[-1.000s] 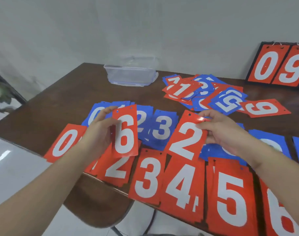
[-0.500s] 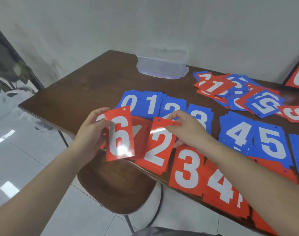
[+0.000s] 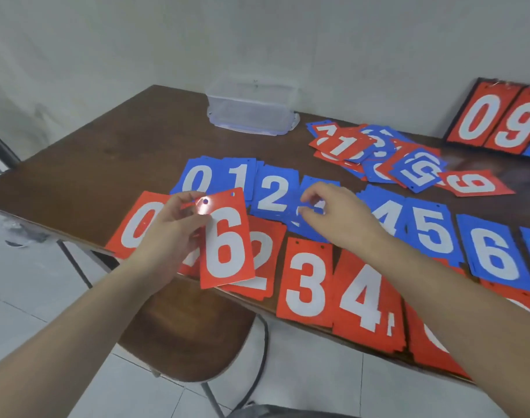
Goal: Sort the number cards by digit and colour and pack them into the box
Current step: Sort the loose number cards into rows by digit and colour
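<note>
left hand (image 3: 170, 233) pinches the red 6 (image 3: 226, 239) by its top edge, upright over the red row; right hand (image 3: 333, 220) hovers above the blue 3, fingers loosely curled, holding nothing.

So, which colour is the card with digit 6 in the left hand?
Red card with white 6, gripped by the left hand; head view.

Red 6 card (image 3: 226, 239), white digit

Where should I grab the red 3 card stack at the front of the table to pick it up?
Take the red 3 stack by its near bottom edge, coming from the front. That end appears to overhang the table edge, so fingers could slip underneath; its sides are crowded by the red 2 stack and red 4 stack.
</note>
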Motion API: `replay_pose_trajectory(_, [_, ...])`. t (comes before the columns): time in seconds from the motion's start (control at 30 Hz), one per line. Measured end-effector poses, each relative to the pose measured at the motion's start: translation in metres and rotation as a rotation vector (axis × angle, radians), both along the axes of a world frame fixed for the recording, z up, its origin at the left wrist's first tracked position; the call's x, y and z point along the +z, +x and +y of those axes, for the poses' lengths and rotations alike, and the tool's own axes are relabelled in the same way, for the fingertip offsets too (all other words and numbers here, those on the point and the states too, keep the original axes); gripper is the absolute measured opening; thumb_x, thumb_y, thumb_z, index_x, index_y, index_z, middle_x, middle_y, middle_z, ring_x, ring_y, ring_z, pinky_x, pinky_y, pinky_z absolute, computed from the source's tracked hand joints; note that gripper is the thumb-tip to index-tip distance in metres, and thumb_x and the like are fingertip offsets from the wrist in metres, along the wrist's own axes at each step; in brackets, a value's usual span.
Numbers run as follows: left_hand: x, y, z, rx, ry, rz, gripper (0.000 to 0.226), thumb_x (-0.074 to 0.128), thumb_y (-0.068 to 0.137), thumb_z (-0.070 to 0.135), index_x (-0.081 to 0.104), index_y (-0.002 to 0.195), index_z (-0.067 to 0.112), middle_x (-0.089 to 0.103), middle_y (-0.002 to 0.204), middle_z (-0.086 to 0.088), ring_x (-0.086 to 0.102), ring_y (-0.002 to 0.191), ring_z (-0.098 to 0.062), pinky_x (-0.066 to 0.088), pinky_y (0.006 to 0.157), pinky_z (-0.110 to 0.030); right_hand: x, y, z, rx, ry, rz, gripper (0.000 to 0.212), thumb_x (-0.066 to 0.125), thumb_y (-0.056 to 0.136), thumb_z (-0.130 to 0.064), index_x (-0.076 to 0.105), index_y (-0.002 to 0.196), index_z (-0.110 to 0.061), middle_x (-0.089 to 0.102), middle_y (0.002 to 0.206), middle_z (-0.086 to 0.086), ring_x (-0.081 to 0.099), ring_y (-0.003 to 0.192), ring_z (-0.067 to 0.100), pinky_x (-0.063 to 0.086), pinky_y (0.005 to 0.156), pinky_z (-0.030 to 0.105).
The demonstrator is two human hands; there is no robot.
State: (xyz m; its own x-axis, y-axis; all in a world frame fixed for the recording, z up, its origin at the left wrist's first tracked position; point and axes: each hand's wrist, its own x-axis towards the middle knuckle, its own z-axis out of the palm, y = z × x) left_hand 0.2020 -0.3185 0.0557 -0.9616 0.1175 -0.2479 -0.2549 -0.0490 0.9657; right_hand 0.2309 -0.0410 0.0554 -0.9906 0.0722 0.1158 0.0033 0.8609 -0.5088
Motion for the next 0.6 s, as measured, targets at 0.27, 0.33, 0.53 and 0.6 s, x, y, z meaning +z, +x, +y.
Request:
replay_pose_trajectory(0.27, [0.006,0.031,0.116,-0.243,0.054,0.012,0.022,0.059,0.097,0.005,0.064,0.112,0.021,0.075,0.106,-0.012,0.074,0.093,-0.029,0.057,0.085,-0.046,0.027,0.098,0.144,-0.184,-0.214,0.031,0.007,0.063,0.095,-0.029,0.063,0.091,-0.034,0.065,0.085,-0.02,0.055,0.063,0.0,0.045,0.063,0.019])
replay_pose_trajectory(0.33, [0.006,0.043,0.154,-0.314,0.048,0.019,0.022,0.058,0.098,0.004,0.064,0.113,0.019,0.075,0.099,-0.012,0.074,0.089,-0.029,0.06,0.08,-0.044,0.029,0.128,0.185,-0.252,-0.214,0.038,0.007,0.064,0.095,-0.029,0.063,0.09,-0.035,0.066,0.085,-0.019,0.057,0.066,0.001,0.046,0.063,0.021])
replay_pose_trajectory(0.53, [0.012,0.092,0.275,-0.488,-0.032,0.049,0.019,0.059,0.098,0.007,0.064,0.112,0.017,0.075,0.092,-0.011,0.072,0.079,-0.023,0.061,0.067,-0.035,0.021,0.212,0.286,-0.376,-0.229,0.072,0.012,0.065,0.094,-0.026,0.064,0.087,-0.036,0.066,0.087,-0.018,0.057,0.062,0.007,0.048,0.063,0.029])
replay_pose_trajectory(0.6, [0.013,0.11,0.311,-0.538,-0.08,0.062,0.018,0.061,0.097,0.008,0.064,0.113,0.017,0.076,0.096,-0.012,0.073,0.082,-0.025,0.062,0.073,-0.037,0.017,0.233,0.31,-0.388,-0.25,0.071,0.014,0.064,0.095,-0.025,0.064,0.087,-0.037,0.066,0.088,-0.018,0.06,0.069,0.01,0.049,0.069,0.031])
